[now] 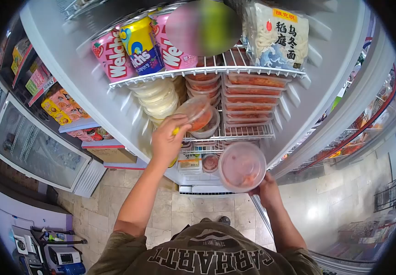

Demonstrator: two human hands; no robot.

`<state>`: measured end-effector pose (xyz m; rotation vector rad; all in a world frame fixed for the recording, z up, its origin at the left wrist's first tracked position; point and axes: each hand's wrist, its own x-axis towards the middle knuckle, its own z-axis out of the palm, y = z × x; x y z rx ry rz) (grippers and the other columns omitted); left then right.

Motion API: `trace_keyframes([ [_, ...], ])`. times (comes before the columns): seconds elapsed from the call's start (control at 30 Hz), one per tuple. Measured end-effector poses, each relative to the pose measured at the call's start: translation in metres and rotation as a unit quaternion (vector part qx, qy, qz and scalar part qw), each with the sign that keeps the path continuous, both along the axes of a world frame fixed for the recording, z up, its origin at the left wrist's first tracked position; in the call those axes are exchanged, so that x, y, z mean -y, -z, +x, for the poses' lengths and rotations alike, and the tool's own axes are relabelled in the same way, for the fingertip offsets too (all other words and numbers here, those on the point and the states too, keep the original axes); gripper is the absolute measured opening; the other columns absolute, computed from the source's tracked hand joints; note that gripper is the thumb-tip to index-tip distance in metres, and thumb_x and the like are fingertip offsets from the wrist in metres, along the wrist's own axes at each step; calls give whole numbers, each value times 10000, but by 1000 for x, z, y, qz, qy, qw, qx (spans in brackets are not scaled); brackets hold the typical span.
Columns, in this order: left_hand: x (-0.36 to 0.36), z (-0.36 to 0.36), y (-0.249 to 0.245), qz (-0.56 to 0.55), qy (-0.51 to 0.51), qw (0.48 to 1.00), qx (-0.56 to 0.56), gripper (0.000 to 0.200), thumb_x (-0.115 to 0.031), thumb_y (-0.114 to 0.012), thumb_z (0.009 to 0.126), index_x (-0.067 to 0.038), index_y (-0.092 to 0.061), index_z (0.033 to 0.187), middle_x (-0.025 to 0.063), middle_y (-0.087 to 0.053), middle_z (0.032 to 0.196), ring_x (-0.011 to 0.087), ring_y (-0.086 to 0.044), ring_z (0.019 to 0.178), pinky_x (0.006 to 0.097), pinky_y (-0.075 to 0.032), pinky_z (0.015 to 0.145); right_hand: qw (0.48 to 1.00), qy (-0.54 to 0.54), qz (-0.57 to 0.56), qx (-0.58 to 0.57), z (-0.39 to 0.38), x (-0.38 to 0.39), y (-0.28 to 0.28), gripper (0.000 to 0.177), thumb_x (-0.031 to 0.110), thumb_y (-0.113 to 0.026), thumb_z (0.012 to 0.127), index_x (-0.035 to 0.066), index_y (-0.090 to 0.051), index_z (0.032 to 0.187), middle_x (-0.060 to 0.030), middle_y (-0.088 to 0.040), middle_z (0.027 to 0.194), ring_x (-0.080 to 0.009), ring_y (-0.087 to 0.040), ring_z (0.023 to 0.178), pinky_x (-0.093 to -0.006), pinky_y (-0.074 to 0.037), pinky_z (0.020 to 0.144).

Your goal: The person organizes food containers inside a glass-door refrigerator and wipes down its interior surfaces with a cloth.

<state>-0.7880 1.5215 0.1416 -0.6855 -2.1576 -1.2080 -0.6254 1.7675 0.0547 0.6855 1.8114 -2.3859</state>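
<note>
My left hand is closed on the edge of a clear round tub of red food, held tilted in front of the middle stacks in the fridge. A small yellow thing shows by its fingers; I cannot make out what it is. Lower right, my right hand grips a larger round translucent plastic tub by its side. Some reddish food lies low in that tub. Behind the left hand's tub stands another round tub with darker contents, partly hidden.
Tubs of pale food are stacked at the left, flat packs of red food at the right. Above, a wire shelf holds Welch's cans and noodle packs. The fridge door stands open at right.
</note>
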Motion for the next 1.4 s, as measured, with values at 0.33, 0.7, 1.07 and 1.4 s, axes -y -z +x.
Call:
trace_keyframes([
  [0.33,76,77,-93,-39,43,990,-127,187,11,-711,688,-11,-647,862,133,-648,956,209,-630,859,285,-496,755,991,30,-59,-112,-113,57,-67,281,119,-494,858,-9,-483,1108,-76,-598,810,-135,-580,602,-248,-489,485],
  [0.7,30,-2,-86,-146,77,978,-130,144,-80,-676,744,-58,-653,885,56,-654,965,204,-641,823,276,-502,715,974,161,-56,-147,-162,120,-58,279,54,-475,845,-41,-432,1104,-108,-568,919,-164,-598,669,-252,-525,530],
  [1.07,20,-29,-74,-71,121,989,-46,258,-97,-638,794,-56,-610,1048,90,-613,1101,226,-599,983,292,-464,817,814,198,483,-255,-134,152,7,936,253,-772,640,-64,-226,1332,-274,-385,1252,-391,-386,1174,-456,-324,982],
  [1.4,59,-9,-23,-174,77,981,-48,505,-168,-655,783,-165,-487,1260,83,-415,1355,243,-582,980,312,-505,710,822,125,541,-128,-153,128,-12,957,315,-757,654,-60,-221,1353,-241,-491,1208,-362,-482,1117,-423,-397,919],
])
